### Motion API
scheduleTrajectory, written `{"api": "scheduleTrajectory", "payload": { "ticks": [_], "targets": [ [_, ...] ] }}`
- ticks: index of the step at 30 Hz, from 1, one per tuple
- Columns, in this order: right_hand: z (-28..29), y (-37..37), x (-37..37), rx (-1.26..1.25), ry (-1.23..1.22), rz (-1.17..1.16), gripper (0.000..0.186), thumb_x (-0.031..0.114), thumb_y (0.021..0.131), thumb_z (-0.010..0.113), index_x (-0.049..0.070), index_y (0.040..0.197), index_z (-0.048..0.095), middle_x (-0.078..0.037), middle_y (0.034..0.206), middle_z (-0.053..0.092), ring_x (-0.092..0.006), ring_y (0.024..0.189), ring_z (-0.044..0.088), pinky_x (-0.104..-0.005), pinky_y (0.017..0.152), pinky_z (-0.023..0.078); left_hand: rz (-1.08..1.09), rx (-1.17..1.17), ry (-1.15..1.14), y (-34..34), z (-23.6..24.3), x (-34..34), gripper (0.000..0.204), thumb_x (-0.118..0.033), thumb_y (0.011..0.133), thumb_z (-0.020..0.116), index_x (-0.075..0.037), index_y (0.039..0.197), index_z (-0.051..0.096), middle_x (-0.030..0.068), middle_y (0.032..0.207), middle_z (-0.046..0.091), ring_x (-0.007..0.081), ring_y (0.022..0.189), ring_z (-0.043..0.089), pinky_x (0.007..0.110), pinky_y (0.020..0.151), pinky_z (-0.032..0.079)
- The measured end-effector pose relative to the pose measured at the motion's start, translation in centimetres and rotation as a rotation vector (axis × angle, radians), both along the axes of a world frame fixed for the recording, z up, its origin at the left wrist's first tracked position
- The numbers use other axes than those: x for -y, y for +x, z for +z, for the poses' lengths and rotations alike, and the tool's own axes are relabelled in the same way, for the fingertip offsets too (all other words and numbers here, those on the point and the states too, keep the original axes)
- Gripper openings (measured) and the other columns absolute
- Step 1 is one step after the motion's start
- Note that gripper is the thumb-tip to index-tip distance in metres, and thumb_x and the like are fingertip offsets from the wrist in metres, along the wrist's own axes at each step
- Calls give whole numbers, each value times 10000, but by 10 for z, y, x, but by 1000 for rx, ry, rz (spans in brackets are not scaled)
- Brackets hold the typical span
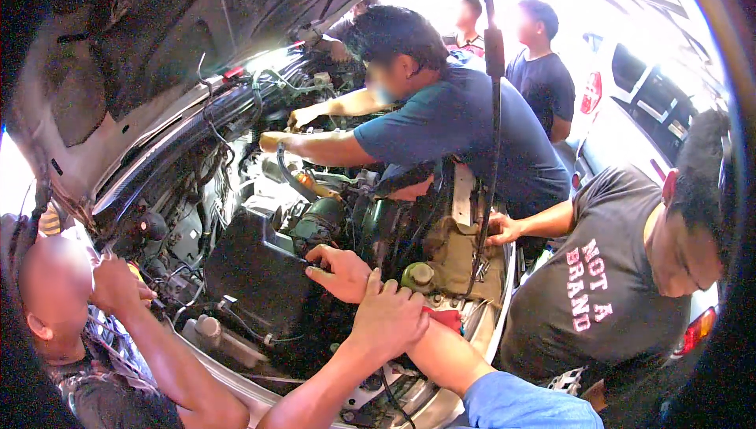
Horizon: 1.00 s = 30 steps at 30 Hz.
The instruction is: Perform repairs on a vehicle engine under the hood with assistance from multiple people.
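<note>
L hand (390,315) clasps bare R forearm (446,356); R hand (344,273), half-curled, is by matte-black boxy plastic cover (256,271) in silver-edged engine bay (499,326), grip unclear. Poss. scraped knuckles if R hand slips.

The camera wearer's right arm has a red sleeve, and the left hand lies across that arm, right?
Not quite: the head view shows a blue sleeve on the right arm, not red. The left hand does lie across that arm.

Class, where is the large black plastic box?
In the head view, the black box sits left of centre, just left of the person's right hand.
</note>
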State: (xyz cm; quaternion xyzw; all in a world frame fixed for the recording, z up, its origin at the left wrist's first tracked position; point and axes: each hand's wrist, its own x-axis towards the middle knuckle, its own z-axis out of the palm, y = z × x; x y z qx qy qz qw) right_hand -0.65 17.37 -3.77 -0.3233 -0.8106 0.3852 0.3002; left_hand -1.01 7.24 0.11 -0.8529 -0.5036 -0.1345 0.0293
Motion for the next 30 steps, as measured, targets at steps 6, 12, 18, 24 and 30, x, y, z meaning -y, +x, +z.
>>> {"api": "scheduleTrajectory", "payload": {
  "ticks": [6,12,18,24,30],
  "targets": [
    [0,0,-1,0,17,8,352,324,891,687,79,1139,634,-193,939,710,-387,892,696,-463,806,542,3,4,15,1,0,0,312,-350,905,578,-63,939,696,129,923,698,321,1025,636,584,1088,345],
    [-3,0,-3,-18,23,24,356,320,880,693,76,1133,633,-199,941,708,-389,898,696,-465,809,541,7,13,22,1,-1,-1,289,-333,879,580,-73,921,696,120,964,708,325,1012,637,618,1080,351],
    [-3,-1,-2,-37,24,32,338,320,877,693,75,1102,639,-191,918,703,-390,888,691,-463,805,538,-4,28,44,0,-2,1,293,-340,885,593,-67,923,692,121,924,698,316,1001,632,594,1082,351],
    [-5,-2,-1,-8,78,-4,315,303,893,683,77,1108,640,-194,887,697,-373,878,695,-451,793,538,1,34,47,-2,-4,2,278,-335,878,597,-73,920,679,114,926,690,318,997,627,611,1076,358],
    [-9,-4,0,-57,46,11,330,250,887,717,57,1147,655,-97,764,651,-186,669,621,-347,634,491,2,27,39,-4,-7,3,286,-346,889,605,-75,944,677,103,920,682,315,987,626,601,1079,350]
  ]
}}
